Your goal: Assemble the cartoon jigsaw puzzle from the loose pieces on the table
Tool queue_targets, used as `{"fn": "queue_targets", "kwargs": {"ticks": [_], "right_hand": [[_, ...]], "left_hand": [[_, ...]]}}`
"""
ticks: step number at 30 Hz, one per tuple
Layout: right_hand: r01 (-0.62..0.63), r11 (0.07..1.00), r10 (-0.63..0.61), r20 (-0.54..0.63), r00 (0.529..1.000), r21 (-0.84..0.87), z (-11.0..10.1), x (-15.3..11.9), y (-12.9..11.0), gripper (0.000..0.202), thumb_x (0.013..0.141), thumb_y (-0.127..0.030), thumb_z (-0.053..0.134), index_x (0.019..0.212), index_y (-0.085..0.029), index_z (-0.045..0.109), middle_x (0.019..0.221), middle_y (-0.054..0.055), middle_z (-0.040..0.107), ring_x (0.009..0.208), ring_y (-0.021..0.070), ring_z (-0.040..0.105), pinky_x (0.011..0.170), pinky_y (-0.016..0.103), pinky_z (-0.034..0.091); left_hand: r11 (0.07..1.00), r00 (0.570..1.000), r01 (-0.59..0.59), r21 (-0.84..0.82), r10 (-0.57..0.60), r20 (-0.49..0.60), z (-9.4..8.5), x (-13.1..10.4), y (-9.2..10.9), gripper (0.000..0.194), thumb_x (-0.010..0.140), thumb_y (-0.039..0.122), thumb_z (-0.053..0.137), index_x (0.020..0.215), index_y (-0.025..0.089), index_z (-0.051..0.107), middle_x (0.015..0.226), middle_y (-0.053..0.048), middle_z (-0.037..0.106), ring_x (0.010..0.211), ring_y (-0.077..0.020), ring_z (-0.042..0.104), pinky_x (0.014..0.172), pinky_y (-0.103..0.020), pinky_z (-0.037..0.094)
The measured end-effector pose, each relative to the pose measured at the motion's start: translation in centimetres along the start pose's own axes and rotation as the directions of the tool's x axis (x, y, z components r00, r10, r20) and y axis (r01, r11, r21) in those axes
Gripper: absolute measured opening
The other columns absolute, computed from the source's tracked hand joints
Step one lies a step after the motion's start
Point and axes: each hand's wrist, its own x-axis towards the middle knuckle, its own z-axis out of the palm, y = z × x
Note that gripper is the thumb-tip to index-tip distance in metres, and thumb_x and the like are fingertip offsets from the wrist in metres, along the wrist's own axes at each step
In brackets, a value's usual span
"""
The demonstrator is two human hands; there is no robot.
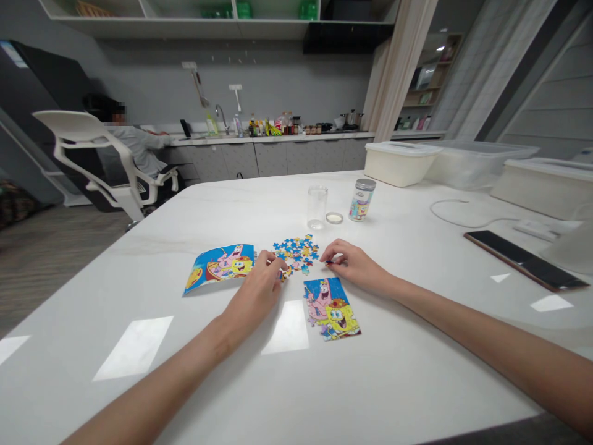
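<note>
My right hand (pixel 353 264) pinches a small dark puzzle piece (pixel 328 262) between thumb and fingertips, just beyond a partly joined jigsaw puzzle (pixel 332 309). That puzzle shows a pink starfish and a yellow sponge character; its left edge is uneven. Fingers curled, my left hand (pixel 267 276) rests at the near left side of a heap of loose puzzle pieces (pixel 296 248); what its fingertips hold, if anything, I cannot make out. Left of this hand lies a curved picture sheet (pixel 217 266) with the same characters, partly covered by the hand.
Behind the heap stand a clear jar (pixel 317 209), a metal-rimmed lid (pixel 334 217) and a printed can (pixel 362 200). Storage boxes (pixel 398 164), a cable (pixel 445 213) and a dark phone-like slab (pixel 523 259) are on the right. A person (pixel 139 145) sits at the far counter.
</note>
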Motion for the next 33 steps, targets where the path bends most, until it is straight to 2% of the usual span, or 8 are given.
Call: {"fn": "queue_targets", "kwargs": {"ticks": [11, 18, 24, 33], "right_hand": [[0.005, 1.000, -0.005, 0.000, 1.000, -0.002, -0.06, -0.02, -0.06, 0.018, 0.076, -0.008, 0.055, 0.083, -0.020, 0.066, 0.094, 0.004, 0.058, 0.081, 0.0144, 0.060, 0.070, 0.028, 0.052], [-0.009, 1.000, 0.009, 0.011, 1.000, -0.013, -0.07, 0.01, -0.23, 0.017, 0.077, -0.008, 0.054, 0.083, -0.019, 0.066, 0.095, 0.005, 0.058, 0.080, 0.0141, 0.059, 0.070, 0.028, 0.051], [-0.005, 1.000, 0.006, 0.011, 1.000, -0.015, -0.06, 0.02, -0.22, 0.017, 0.077, -0.008, 0.054, 0.083, -0.019, 0.066, 0.095, 0.005, 0.058, 0.080, 0.0143, 0.060, 0.070, 0.028, 0.051], [-0.009, 0.999, 0.009, 0.024, 1.000, -0.031, -0.14, 0.05, -0.24, 0.017, 0.077, -0.008, 0.054, 0.083, -0.019, 0.065, 0.095, 0.005, 0.058, 0.080, 0.0143, 0.059, 0.070, 0.028, 0.050]], "left_hand": [[0.999, 1.000, 0.001, -0.040, -0.002, -0.027, 0.13, -0.01, -0.17, 0.027, 0.081, 0.001, 0.042, 0.095, 0.022, 0.050, 0.103, -0.005, 0.046, 0.093, -0.0178, 0.056, 0.079, -0.035, 0.049], [0.999, 1.000, 0.011, -0.038, -0.011, 0.004, 0.20, -0.09, -0.18, 0.023, 0.083, 0.002, 0.041, 0.094, 0.021, 0.049, 0.104, -0.005, 0.047, 0.082, -0.0148, 0.057, 0.076, -0.033, 0.050], [0.999, 0.999, -0.036, -0.007, 0.036, 0.005, 0.19, -0.08, -0.28, 0.026, 0.081, 0.000, 0.040, 0.093, 0.021, 0.049, 0.099, -0.004, 0.051, 0.089, -0.0178, 0.056, 0.080, -0.036, 0.049], [0.999, 0.999, -0.014, 0.034, 0.013, 0.030, -0.06, 0.10, 0.13, 0.023, 0.081, 0.001, 0.041, 0.091, 0.021, 0.049, 0.093, -0.004, 0.055, 0.090, -0.0197, 0.056, 0.078, -0.036, 0.047]]}}
